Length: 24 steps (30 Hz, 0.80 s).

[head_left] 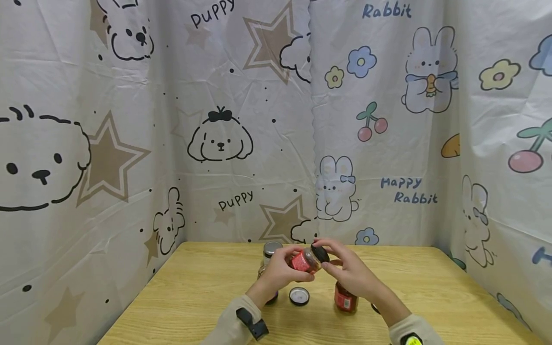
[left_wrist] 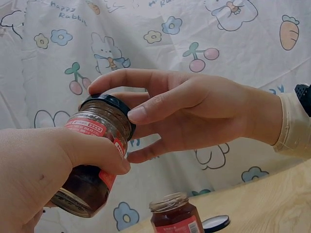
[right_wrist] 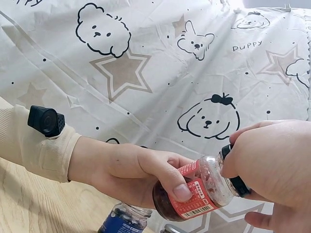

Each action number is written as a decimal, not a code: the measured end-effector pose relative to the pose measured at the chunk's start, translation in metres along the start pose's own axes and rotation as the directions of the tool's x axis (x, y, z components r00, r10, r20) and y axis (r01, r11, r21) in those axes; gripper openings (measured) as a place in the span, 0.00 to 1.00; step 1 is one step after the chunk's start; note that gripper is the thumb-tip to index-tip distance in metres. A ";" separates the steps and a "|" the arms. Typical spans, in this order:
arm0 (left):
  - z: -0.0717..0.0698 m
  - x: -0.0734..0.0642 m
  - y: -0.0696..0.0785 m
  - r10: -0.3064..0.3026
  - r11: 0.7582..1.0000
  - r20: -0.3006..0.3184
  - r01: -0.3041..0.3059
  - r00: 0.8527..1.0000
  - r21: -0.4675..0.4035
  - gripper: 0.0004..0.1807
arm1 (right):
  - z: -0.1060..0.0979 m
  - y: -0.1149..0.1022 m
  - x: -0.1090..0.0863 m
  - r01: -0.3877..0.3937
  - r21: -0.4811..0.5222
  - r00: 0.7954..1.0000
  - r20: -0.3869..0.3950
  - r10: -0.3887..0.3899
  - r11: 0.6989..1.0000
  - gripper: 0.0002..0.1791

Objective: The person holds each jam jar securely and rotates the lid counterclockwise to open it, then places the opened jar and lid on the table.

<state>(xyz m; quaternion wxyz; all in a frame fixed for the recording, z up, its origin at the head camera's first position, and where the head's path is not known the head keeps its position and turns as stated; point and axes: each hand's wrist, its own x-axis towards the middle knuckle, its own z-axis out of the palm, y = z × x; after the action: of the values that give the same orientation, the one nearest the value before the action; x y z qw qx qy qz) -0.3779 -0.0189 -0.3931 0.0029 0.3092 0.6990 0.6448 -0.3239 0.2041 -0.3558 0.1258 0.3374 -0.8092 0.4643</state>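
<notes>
My left hand [head_left: 276, 273] grips a glass jar [right_wrist: 197, 189] with a red label, tilted and raised above the table. Dark contents lie in its lower part. On its mouth sits a black lid [left_wrist: 109, 101], which the thumb and fingers of my right hand [head_left: 351, 268] pinch at the rim. The lid looks seated on the jar; whether it is tight cannot be told. Below my right hand stands a second red-labelled jar [left_wrist: 175, 216], its mouth uncovered. A loose lid [head_left: 299, 296] lies on the table with its white inside up.
Behind my left hand stands a jar with a silver lid [head_left: 272, 247]. A blue-labelled jar [right_wrist: 124, 221] without a lid is partly hidden nearby. Another loose lid [left_wrist: 216, 223] lies right of the uncovered red-labelled jar. Printed curtains [head_left: 241, 191] enclose the wooden table [head_left: 185, 297].
</notes>
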 end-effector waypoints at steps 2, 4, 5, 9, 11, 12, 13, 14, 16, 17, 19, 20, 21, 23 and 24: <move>0.000 0.000 0.001 -0.004 1.000 -0.002 0.004 1.000 -0.003 0.31 | 0.000 0.000 0.000 0.008 -0.006 1.000 0.003 -0.008 1.000 0.23; -0.001 0.000 0.001 -0.011 1.000 -0.003 0.011 1.000 -0.004 0.31 | 0.000 0.001 0.001 0.013 -0.020 1.000 0.003 -0.013 1.000 0.25; -0.001 0.000 0.000 -0.015 1.000 -0.004 0.015 1.000 -0.004 0.31 | 0.000 0.001 0.001 0.016 -0.029 1.000 0.001 -0.016 0.999 0.26; -0.002 0.000 -0.001 -0.021 1.000 -0.004 0.021 1.000 0.003 0.31 | 0.000 0.002 0.000 0.017 -0.058 1.000 -0.003 -0.017 0.998 0.30; -0.002 0.001 -0.002 -0.021 1.000 -0.003 0.021 1.000 0.003 0.31 | 0.001 0.002 -0.001 0.013 -0.063 1.000 -0.003 -0.014 0.998 0.30; -0.002 0.001 -0.002 -0.020 1.000 -0.002 0.020 1.000 0.001 0.31 | 0.001 0.002 -0.001 0.011 -0.063 1.000 -0.003 -0.011 0.998 0.29; -0.003 0.001 -0.002 -0.018 1.000 -0.002 0.018 1.000 0.001 0.31 | 0.001 0.002 -0.001 0.009 -0.062 1.000 -0.004 -0.009 0.998 0.29; -0.003 0.001 -0.002 -0.017 1.000 -0.002 0.017 1.000 -0.001 0.31 | 0.001 0.001 -0.001 0.006 -0.060 1.000 -0.005 -0.006 0.998 0.29; -0.002 0.001 -0.003 -0.017 1.000 -0.003 0.017 1.000 -0.003 0.30 | 0.001 0.001 -0.001 -0.007 -0.054 1.000 -0.007 0.007 0.999 0.29; -0.002 0.002 -0.003 -0.016 1.000 -0.004 0.016 1.000 -0.003 0.30 | 0.002 0.000 -0.001 -0.014 -0.051 1.000 -0.009 0.014 0.999 0.29; -0.002 0.002 -0.004 -0.017 1.000 -0.007 0.017 1.000 -0.002 0.31 | 0.002 -0.001 -0.001 -0.031 -0.045 0.999 -0.013 0.030 0.999 0.30; -0.001 0.002 -0.004 -0.018 1.000 -0.008 0.018 1.000 -0.002 0.31 | 0.002 -0.002 -0.001 -0.040 -0.042 0.999 -0.015 0.040 0.998 0.30; -0.001 0.002 -0.004 -0.018 1.000 -0.010 0.018 1.000 -0.001 0.31 | 0.002 -0.002 -0.001 -0.050 -0.041 0.999 -0.017 0.049 0.998 0.31; -0.001 0.002 -0.004 -0.016 1.000 -0.010 0.016 1.000 0.002 0.31 | 0.002 -0.004 -0.001 -0.069 -0.039 0.997 -0.023 0.068 0.997 0.32; -0.001 0.002 -0.004 -0.017 1.000 -0.010 0.017 1.000 0.003 0.31 | 0.002 -0.004 -0.001 -0.078 -0.038 0.997 -0.025 0.077 0.996 0.32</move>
<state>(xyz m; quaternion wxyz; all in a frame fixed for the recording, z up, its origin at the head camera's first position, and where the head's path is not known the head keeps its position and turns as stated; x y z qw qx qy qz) -0.3815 -0.0193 -0.3959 0.0042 0.3001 0.7027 0.6451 -0.3198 0.2019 -0.3544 0.1238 0.2978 -0.8290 0.4569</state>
